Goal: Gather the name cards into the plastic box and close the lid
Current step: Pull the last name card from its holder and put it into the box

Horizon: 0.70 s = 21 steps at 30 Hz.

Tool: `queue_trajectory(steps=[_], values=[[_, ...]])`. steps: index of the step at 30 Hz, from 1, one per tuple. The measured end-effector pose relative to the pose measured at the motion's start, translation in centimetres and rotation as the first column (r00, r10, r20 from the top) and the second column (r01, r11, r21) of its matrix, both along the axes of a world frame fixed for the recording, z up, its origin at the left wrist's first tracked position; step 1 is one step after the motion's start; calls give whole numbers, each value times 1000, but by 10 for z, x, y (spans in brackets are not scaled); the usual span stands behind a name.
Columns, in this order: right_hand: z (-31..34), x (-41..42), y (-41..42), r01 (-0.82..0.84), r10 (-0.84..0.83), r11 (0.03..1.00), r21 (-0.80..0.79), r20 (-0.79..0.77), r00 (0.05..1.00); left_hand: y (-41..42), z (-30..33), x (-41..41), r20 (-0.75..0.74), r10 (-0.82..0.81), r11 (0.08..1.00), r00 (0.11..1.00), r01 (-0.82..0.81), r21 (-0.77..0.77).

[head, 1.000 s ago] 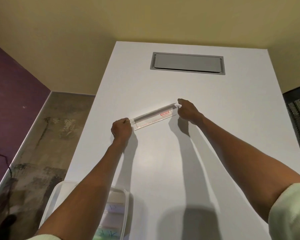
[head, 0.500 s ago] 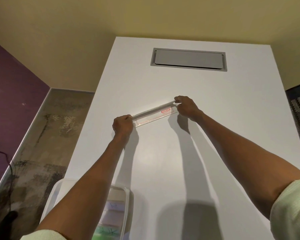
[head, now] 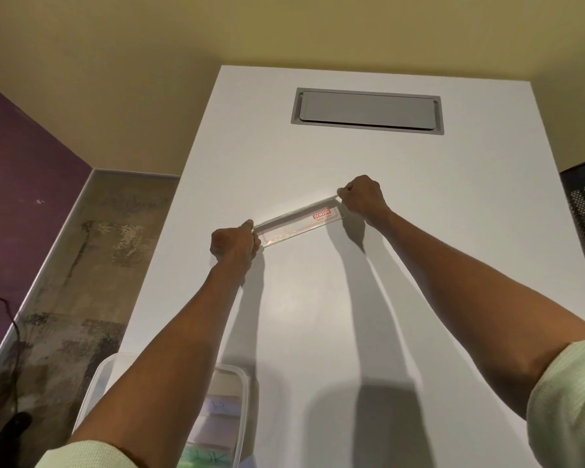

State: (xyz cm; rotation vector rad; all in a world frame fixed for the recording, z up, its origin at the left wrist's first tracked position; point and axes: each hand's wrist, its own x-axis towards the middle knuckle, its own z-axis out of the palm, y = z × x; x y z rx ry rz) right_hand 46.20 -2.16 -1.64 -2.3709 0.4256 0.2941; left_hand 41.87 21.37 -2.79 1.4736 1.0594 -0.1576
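While I've got both hands out, the plastic box [head: 242,393] sits open at the table's [head: 453,265] near left corner with pastel name cards [head: 217,430] inside.
Left hand [head: 233,243] and right hand [head: 363,197] each pinch one end of a clear name card holder [head: 298,226], red label, mid-table.

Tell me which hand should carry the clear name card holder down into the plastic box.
Left, probably. The left hand already pinches the name card holder at the end toward the plastic box, which sits under the left forearm. The right hand grips the far end.

Left forearm [head: 156,359] hides much of the plastic box [head: 240,396]
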Motion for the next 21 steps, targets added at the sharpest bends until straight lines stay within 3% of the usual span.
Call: queue_trajectory(steps=[5,8,13,21], values=[[0,4,-1,13,-13,1000,-20,-15,1000,-1,4,3,-25,3,993,1000,-6,-116],[0,5,-1,30,-30,999,12,-42,999,-1,5,3,-37,-14,997,999,11,-80],[2,0,-4,194,-191,977,91,-35,981,-5,8,-2,-34,-32,997,999,30,-69],[7,-21,-21,472,-448,830,297,-148,881,-22,17,-12,114,-157,984,981,145,102]])
